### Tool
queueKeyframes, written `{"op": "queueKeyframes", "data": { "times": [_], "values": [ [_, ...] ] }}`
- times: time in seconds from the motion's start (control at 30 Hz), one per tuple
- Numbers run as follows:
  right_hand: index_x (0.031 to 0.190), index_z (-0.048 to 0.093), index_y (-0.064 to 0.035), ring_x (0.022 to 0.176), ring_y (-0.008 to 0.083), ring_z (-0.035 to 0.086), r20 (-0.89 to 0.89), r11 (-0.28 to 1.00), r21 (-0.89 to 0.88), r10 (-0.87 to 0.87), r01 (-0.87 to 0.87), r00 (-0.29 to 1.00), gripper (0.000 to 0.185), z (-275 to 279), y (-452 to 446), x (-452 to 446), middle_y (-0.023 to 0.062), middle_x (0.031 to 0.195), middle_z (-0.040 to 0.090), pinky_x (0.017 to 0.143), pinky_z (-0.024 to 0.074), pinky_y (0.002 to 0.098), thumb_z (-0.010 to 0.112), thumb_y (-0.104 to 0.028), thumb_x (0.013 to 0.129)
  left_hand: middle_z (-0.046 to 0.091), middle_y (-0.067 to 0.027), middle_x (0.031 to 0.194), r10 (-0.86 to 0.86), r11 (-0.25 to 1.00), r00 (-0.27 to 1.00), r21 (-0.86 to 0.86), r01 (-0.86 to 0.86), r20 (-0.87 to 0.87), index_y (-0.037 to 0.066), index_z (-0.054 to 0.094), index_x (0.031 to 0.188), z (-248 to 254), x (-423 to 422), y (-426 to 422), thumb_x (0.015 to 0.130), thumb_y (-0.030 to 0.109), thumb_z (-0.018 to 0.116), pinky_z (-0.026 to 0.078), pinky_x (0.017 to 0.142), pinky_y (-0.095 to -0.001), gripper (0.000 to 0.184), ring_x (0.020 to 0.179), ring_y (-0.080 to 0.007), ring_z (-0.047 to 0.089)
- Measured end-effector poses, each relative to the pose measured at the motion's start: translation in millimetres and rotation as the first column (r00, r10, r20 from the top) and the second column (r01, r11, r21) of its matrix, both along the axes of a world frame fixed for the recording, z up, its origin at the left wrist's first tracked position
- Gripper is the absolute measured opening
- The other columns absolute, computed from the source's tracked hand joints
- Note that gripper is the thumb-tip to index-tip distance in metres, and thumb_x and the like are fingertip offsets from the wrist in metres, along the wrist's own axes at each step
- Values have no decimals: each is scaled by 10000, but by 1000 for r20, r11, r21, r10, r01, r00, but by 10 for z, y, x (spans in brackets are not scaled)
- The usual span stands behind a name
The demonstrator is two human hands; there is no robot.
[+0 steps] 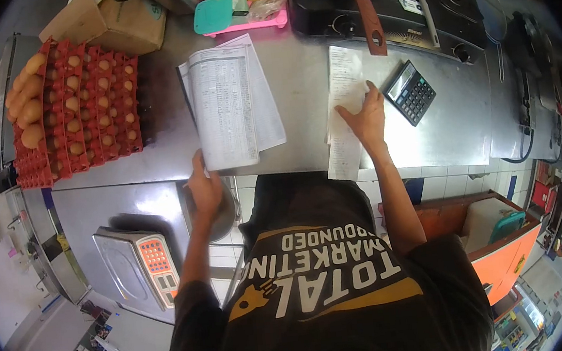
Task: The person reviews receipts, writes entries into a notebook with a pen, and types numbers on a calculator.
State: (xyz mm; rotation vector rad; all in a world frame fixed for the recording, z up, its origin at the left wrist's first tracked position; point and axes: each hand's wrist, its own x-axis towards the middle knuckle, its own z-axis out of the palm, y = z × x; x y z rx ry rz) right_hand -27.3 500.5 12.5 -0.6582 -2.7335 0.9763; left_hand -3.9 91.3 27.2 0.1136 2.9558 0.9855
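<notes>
A stack of printed sheets (224,106) lies on the metal counter, with more paper under it. By its lower left corner is my left hand (204,189), fingers closed around a thin pen-like stick whose pale end pokes out on the left. Long paper receipts (346,141) lie farther right, their lower end hanging past the counter edge. My right hand (365,117) rests over them, thumb on the paper and fingers spread apart toward its right edge. A black calculator (411,93) sits just right of that hand.
Stacked red egg trays (92,106) stand at the left, near a cardboard box (128,23). A black gas stove (400,9) with a brown-handled pan (367,15) takes up the back right. A pink tray (278,19) holds containers. Below left is a weighing scale (136,263).
</notes>
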Motion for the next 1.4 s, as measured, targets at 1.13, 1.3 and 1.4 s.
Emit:
{"op": "queueKeyframes", "data": {
  "times": [1.13, 1.3, 1.4],
  "values": [
    [1104, 648, 23, 854, 171, 711, 8, 583, -625, 670, -520, 742, 235, 510, -1469, -591, 117, 949, 740, 768, 568, 314, 719, -106, 921, 742, -81, 1023, 241, 349, 751, 667, -658, 614, -39, 680, 1191, 515, 81, 680, 1016, 204, 633, 556, 767, -293, 304, 859, -136, 690],
    [985, 668, 2, 805, 389, 711, 95, 791, -322, 573, -520, 814, 271, 102, -2290, -1042, 183, 852, 726, 711, 569, 453, 722, -233, 859, 739, -112, 1054, 298, 485, 681, 508, -712, 669, -58, 667, 1181, 517, -67, -124, 999, 179, 642, 570, 769, -311, 301, 903, -164, 710],
    [941, 676, -17, 821, 390, 712, 236, 847, -169, 532, -505, 813, 258, 67, -2601, -1236, 180, 848, 725, 717, 569, 469, 704, -259, 857, 732, -133, 1078, 256, 372, 663, 561, -739, 703, -70, 645, 1205, 496, -273, -359, 987, 166, 648, 574, 775, -319, 321, 895, -178, 714]
  ]
}}
